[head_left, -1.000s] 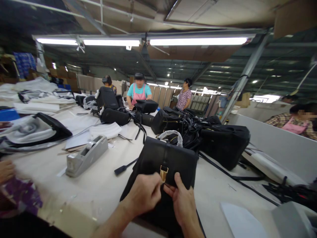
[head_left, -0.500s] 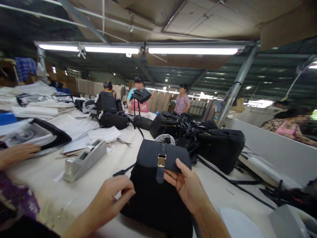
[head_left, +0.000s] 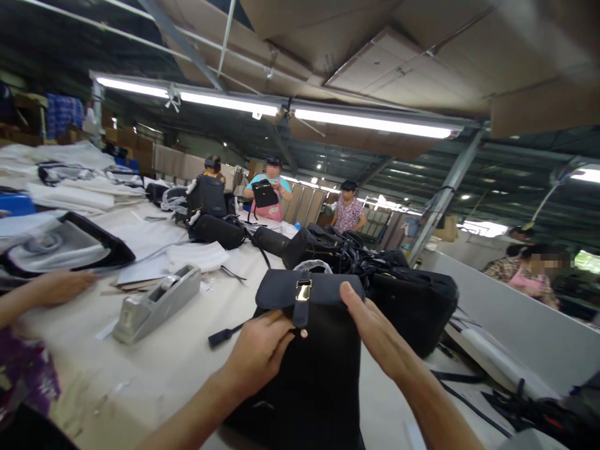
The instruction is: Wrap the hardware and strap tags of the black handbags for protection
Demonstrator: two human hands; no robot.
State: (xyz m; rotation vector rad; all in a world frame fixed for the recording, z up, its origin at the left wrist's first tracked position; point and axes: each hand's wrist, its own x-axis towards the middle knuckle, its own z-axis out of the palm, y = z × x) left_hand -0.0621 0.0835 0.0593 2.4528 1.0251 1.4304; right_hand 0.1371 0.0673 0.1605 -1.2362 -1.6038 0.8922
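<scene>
A black backpack [head_left: 323, 375] stands upright in front of me, its dark flap [head_left: 276, 289] folded down over the front. On the flap sits a gold buckle [head_left: 304, 290] with a short strap tab below it. My right hand [head_left: 375, 328] grips the backpack's upper right side, thumb on the flap's corner and fingers hidden behind. Just under the flap, left of the tab, my left hand [head_left: 265, 344] is closed against the front panel; what its fingertips pinch is hidden. A small round shiny stud [head_left: 304, 334] shows beside those fingertips.
A grey tape dispenser [head_left: 157, 303] stands left on the white table [head_left: 173, 369]. Black bags [head_left: 412, 300] are heaped behind and right. A co-worker's hand [head_left: 70, 286] rests at the left near a plastic-wrapped bag [head_left: 65, 244]. Several people work farther back; one holds a black bag [head_left: 265, 194].
My left hand has moved right and up to the panel beneath the flap. My right hand has shifted from under the flap to its right edge. The co-worker's hand on the left has moved right.
</scene>
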